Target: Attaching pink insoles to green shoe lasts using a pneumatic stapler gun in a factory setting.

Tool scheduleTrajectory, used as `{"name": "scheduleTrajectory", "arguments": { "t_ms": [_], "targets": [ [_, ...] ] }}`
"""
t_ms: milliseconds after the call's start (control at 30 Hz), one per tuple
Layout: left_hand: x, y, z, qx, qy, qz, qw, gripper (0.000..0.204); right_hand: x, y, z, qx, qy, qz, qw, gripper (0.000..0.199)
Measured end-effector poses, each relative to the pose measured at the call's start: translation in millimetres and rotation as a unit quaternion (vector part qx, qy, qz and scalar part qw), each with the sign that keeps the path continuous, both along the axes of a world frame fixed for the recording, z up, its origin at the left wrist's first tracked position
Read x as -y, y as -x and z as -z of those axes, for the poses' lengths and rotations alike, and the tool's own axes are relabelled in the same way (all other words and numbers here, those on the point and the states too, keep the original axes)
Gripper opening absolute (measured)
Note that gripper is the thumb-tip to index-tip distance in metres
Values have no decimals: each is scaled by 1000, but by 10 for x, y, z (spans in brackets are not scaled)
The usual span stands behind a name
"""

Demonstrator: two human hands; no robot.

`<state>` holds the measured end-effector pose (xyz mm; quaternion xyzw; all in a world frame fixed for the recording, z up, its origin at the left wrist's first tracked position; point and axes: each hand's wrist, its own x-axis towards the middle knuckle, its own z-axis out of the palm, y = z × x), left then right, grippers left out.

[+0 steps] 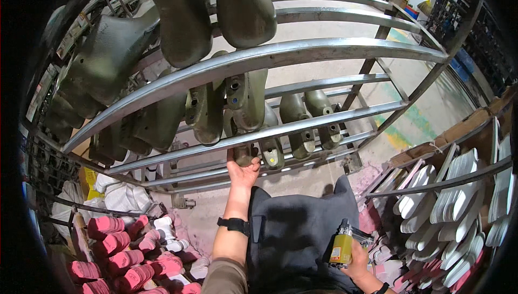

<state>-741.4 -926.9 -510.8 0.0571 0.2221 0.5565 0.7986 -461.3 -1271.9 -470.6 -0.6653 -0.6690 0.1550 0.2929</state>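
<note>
Left hand (243, 171) closes around an olive shoe form (244, 153) on the low rail of a steel rack (302, 50); lifting it free seems next. Right hand (356, 259) grips a yellow tool (341, 246). Pink soles (121, 261) and white soles (458, 207) flank a concrete floor (334, 67).

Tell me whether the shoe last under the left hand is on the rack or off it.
On the rack: the shoe last hangs between the rails, left hand gripping its lower end.
</note>
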Motion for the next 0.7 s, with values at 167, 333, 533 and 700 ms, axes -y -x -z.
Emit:
{"name": "scheduleTrajectory", "arguments": {
  "t_ms": [167,333,533,700],
  "targets": [
    [660,-126,108,28,101,60,993,43,-71,-20,-78,-3,-3,16,1000,55],
    [609,-412,6,-331,-51,176,926,36,0,-89,58,-1,-9,10,1000,45],
    [474,-585,-66,-442,-24,91,892,27,130,-127,186,-3,-6,5,1000,64],
    [697,-742,-1017,-655,-382,-136,638,9,15,-164,-68,-83,-52,-7,995,62]
  ]
}}
